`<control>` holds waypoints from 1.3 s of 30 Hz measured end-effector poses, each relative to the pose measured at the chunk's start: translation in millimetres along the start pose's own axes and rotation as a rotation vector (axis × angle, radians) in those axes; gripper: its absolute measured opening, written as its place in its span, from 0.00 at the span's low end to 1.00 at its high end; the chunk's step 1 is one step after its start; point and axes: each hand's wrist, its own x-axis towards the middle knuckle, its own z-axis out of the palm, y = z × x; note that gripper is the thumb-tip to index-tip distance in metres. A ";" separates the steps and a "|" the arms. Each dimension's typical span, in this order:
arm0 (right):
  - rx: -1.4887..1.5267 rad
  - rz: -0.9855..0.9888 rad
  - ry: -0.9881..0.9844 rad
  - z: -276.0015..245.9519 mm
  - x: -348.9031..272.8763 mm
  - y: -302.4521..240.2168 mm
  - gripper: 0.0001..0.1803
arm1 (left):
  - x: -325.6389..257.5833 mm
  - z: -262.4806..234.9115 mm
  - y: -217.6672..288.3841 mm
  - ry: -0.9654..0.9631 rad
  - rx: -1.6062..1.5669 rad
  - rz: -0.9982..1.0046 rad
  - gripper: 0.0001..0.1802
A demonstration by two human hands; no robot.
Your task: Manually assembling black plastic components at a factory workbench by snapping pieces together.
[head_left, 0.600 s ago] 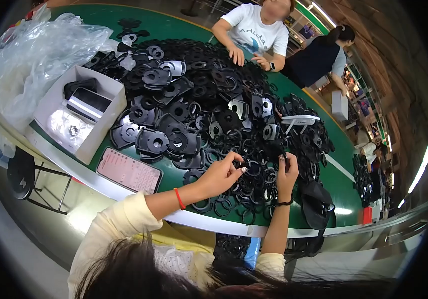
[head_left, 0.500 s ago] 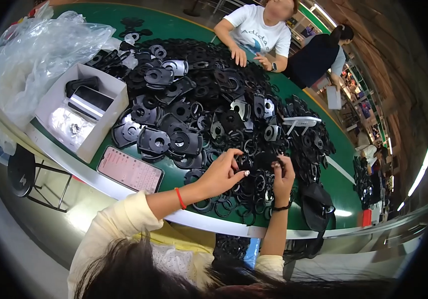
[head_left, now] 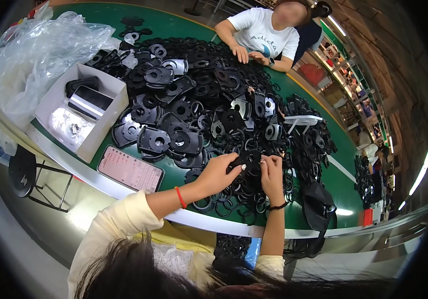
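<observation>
A dark black plastic part [head_left: 250,160] is held between my two hands over the near side of a heap of black parts. My left hand [head_left: 219,174] pinches its left side, thumb and fingers bent around it. On the other side my right hand [head_left: 272,177] grips it with thumb and fingertips. The part's exact shape blends into the heap behind it. Just below my hands lie many loose black rings [head_left: 224,203]. Flat black plates with round holes [head_left: 154,141] are piled to the left.
A phone [head_left: 130,168] lies by the table edge, beside a white box [head_left: 85,144] with another dark device inside. Clear plastic bags [head_left: 39,65] cover the far left. A black bag [head_left: 318,202] hangs at the right edge. Across the green table [head_left: 174,22], a co-worker [head_left: 269,35] handles parts.
My right hand has moved left, bringing it nearer my left hand, and both now meet at the black part. Across the table, the co-worker has leaned right and brought their hands closer together.
</observation>
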 end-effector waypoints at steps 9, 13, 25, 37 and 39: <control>-0.097 0.023 -0.055 7.7 -4.3 10.5 0.11 | 2.2 1.7 -2.0 0.048 -0.290 -0.179 0.11; -0.074 -0.055 0.000 3.5 -2.2 7.8 0.13 | 1.9 -0.3 0.7 0.016 -0.346 -0.240 0.11; 0.568 0.262 0.233 -8.0 0.9 12.0 0.07 | 2.2 2.2 -3.0 -0.023 -0.380 -0.290 0.12; 0.400 -0.112 0.029 -1.4 -7.3 -33.8 0.15 | 0.0 3.1 -7.3 -0.070 -0.316 -0.287 0.16; 0.326 -0.191 -0.022 2.7 -8.1 -34.4 0.17 | -0.2 3.2 -9.7 -0.073 -0.319 -0.278 0.17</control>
